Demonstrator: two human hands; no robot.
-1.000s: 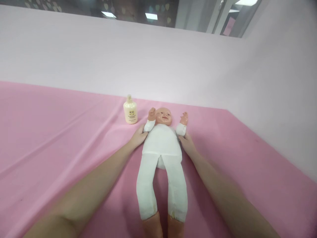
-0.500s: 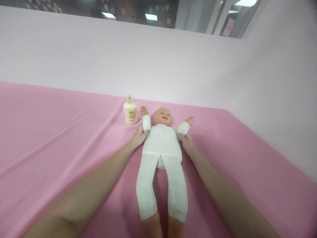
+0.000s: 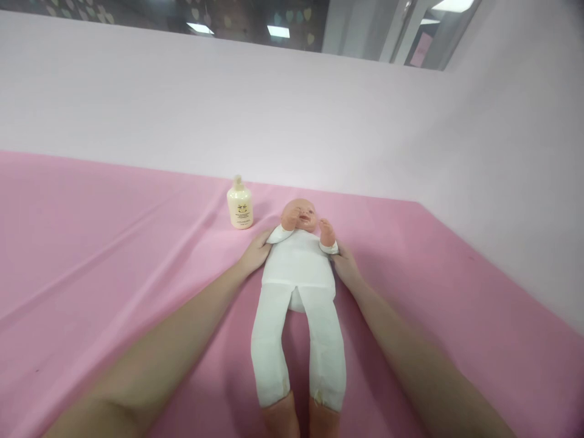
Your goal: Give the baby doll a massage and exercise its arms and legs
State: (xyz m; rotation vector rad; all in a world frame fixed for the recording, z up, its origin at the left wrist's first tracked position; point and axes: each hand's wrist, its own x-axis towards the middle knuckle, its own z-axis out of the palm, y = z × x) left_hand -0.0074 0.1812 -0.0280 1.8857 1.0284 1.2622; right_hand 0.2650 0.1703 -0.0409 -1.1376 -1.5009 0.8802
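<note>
A baby doll [image 3: 298, 261] with a white cloth body lies on its back, head away from me. Its forearms are bent inward, one hand over part of its face and the other above the chest. My left hand [image 3: 258, 250] is closed on the doll's arm at the left, near the elbow. On the other side my right hand [image 3: 345, 263] grips the other arm, its fingertips mostly hidden behind the sleeve. The doll's feet run out of view at the bottom.
A cream pump bottle [image 3: 240, 205] stands upright left of the doll's head. Pink cloth [image 3: 137, 243] with a few creases covers the table. Behind it rises a white wall [image 3: 228, 109] with a window [image 3: 255, 21] above.
The doll's forearms have swung inward from spread out at the sides to over the face and chest. My hands stay at its arms. The bottle has not moved.
</note>
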